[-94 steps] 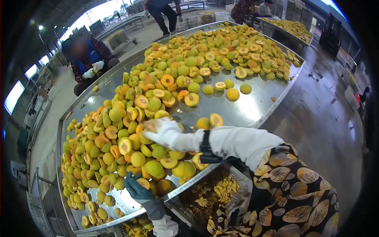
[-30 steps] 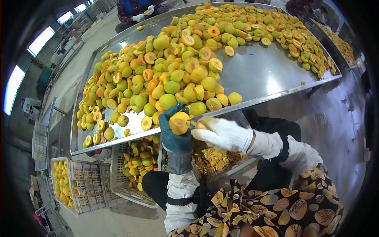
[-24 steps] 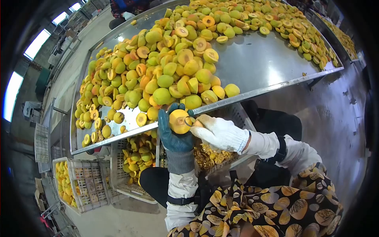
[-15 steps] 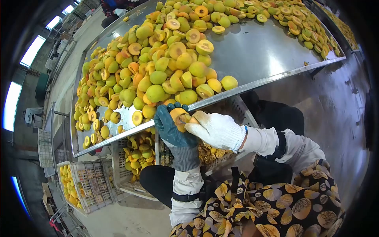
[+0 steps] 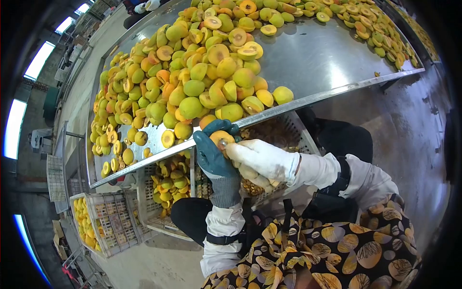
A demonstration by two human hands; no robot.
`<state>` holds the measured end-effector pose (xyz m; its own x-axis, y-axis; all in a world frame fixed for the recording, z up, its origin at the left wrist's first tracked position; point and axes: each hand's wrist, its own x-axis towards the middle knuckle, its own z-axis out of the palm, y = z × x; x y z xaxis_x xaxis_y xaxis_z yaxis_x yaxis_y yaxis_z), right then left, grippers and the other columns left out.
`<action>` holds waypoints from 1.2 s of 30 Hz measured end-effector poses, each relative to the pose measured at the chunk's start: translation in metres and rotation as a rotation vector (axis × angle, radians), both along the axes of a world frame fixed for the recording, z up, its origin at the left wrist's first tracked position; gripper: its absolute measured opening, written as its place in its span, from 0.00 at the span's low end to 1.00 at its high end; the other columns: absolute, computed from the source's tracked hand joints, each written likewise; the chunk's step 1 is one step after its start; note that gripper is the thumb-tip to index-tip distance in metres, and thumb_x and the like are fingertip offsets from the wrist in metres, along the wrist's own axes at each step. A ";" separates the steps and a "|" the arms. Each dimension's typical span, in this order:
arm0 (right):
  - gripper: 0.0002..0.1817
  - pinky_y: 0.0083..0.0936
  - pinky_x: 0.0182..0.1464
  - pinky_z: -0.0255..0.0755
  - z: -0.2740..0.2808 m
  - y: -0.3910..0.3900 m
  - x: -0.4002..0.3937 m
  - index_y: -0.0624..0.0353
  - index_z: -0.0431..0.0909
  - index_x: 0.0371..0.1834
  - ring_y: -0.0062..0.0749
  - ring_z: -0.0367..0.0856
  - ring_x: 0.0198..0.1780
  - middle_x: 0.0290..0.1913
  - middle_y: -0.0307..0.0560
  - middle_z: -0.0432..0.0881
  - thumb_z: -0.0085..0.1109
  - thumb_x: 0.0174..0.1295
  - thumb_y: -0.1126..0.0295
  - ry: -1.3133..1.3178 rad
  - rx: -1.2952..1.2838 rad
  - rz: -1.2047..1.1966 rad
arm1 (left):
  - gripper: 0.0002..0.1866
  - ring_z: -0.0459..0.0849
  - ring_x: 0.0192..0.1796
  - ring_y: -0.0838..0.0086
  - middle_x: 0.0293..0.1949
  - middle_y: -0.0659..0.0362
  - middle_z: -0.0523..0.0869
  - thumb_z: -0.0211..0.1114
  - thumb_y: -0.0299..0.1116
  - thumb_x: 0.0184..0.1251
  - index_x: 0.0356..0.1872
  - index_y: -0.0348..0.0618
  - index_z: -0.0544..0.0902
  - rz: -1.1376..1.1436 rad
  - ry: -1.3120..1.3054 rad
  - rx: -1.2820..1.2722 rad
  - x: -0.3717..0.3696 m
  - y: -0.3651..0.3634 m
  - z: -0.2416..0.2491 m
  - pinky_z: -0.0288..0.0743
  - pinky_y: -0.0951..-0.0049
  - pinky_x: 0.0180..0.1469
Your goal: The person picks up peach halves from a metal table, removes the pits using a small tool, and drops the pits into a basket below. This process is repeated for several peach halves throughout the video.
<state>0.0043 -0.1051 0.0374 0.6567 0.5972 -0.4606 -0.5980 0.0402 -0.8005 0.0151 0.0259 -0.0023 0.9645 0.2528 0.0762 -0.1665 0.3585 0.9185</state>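
My left hand [image 5: 211,151], in a teal rubber-coated glove, is closed around a halved yellow peach [image 5: 222,138], cut face up, just off the table's front rim. My right hand [image 5: 262,159], in a white knit glove, is closed with its thumb side at the middle of that cut face. A small shiny tip of a tool [image 5: 222,143] shows at the peach's centre; the rest of the tool is hidden in the right fist. Beyond the hands, a large heap of halved peaches [image 5: 192,86] covers the left side of the metal table [image 5: 308,62].
Below the table edge stand a crate of peach halves [image 5: 141,192] and a crate [image 5: 305,132] with brownish scraps. Another plastic crate [image 5: 115,221] stands at lower left. More halves [image 5: 380,33] lie at the table's far right. Another person's gloved hands [image 5: 147,6] show at the top.
My right hand has tilted and shifted slightly down at the peach, and the shiny tip now shows at its centre. The left hand still holds the half, its cut face turned more upward.
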 end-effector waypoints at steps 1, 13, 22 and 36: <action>0.27 0.24 0.13 0.62 -0.004 0.000 0.001 0.60 0.74 0.36 0.26 0.67 0.11 0.18 0.38 0.71 0.47 0.73 0.43 0.109 0.088 0.002 | 0.31 0.84 0.41 0.68 0.41 0.52 0.84 0.40 0.55 0.84 0.49 0.33 0.79 0.017 -0.016 0.098 -0.002 0.003 0.000 0.79 0.69 0.48; 0.27 0.16 0.06 0.49 -0.025 -0.010 0.015 0.55 0.71 0.39 0.13 0.56 0.08 0.14 0.28 0.60 0.46 0.75 0.40 0.368 0.491 0.209 | 0.33 0.85 0.39 0.71 0.39 0.53 0.86 0.35 0.53 0.85 0.45 0.33 0.82 -0.293 -0.081 0.171 0.005 0.024 0.012 0.79 0.72 0.47; 0.28 0.18 0.11 0.56 -0.003 -0.007 0.025 0.56 0.75 0.38 0.16 0.62 0.11 0.19 0.32 0.69 0.47 0.73 0.38 0.028 -0.013 0.408 | 0.30 0.85 0.40 0.71 0.42 0.53 0.87 0.37 0.52 0.85 0.52 0.34 0.79 -0.289 0.014 0.052 0.009 0.039 0.003 0.80 0.71 0.46; 0.27 0.44 0.38 0.79 -0.053 -0.014 0.014 0.58 0.83 0.41 0.54 0.86 0.34 0.30 0.57 0.85 0.53 0.68 0.42 -1.035 -0.822 0.355 | 0.28 0.85 0.49 0.47 0.42 0.39 0.87 0.69 0.54 0.63 0.46 0.35 0.84 -0.178 0.348 1.780 0.121 0.213 -0.021 0.77 0.53 0.51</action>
<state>0.0186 -0.1187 -0.0152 0.7849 0.5992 -0.1578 0.4043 -0.6883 -0.6023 0.1361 0.2390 -0.0236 0.9969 0.0078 -0.0782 0.0206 -0.9862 0.1642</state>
